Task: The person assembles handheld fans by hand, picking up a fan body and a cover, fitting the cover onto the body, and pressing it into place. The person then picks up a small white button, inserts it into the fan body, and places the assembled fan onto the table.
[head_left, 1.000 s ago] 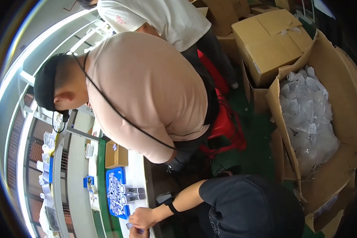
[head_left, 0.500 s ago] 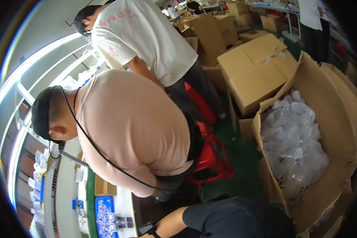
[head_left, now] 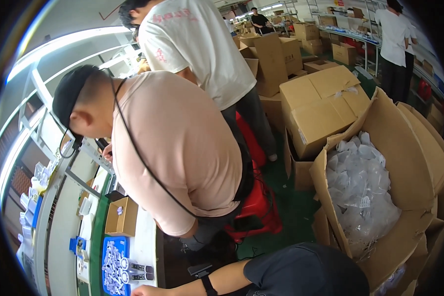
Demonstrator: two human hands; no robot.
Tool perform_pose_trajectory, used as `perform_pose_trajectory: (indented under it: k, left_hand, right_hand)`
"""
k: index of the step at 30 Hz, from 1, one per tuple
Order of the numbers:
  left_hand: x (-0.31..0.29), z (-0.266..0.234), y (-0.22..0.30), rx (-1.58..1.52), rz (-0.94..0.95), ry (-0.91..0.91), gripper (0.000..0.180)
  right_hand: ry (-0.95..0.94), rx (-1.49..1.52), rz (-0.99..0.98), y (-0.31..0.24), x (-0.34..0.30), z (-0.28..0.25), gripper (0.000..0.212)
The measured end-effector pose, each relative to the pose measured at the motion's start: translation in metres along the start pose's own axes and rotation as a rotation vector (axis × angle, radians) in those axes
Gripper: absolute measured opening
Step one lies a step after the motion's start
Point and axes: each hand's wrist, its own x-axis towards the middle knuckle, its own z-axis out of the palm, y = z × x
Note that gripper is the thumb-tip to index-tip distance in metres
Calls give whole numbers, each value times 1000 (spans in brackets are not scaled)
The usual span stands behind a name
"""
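Note:
My right forearm, in a dark sleeve with a black wristband [head_left: 208,285], reaches left along the lower edge to the white bench [head_left: 144,224]. Only part of my right hand [head_left: 147,291] shows, and its fingers are cut off by the frame. Just beyond it lie two white-and-black cylindrical pieces [head_left: 137,267], side by side. They rest at the edge of a blue tray [head_left: 125,240] heaped with small pale purple-white plastic parts [head_left: 114,261]. Behind the tray stands an open cardboard box [head_left: 126,222] with a small purple piece inside. My left hand is out of view.
A co-worker in a pink shirt [head_left: 177,143] bends over the bench beside me; another in white [head_left: 197,49] stands beyond. Red stools [head_left: 256,212] are behind them. To the right, a large carton [head_left: 320,172] holds clear plastic bags [head_left: 362,187], near a closed box [head_left: 325,103].
The view has shifted, bringing more of the bench, tray and far room into sight. My right forearm now stretches farther left, and part of the hand shows. The pink-shirted co-worker's hand has appeared near the bench.

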Motion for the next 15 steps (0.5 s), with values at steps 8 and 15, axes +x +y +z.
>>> perform_pose_trajectory:
  k: [8, 15]
  left_hand:
    - [-7, -13, 35, -41, -511, -385, 69]
    - [-64, 18, -10, -553, -711, -217, 73]
  right_hand:
    - [-247, 783, 636, 27, -24, -4, 46]
    - [68, 18, -339, -120, -40, -65, 43]
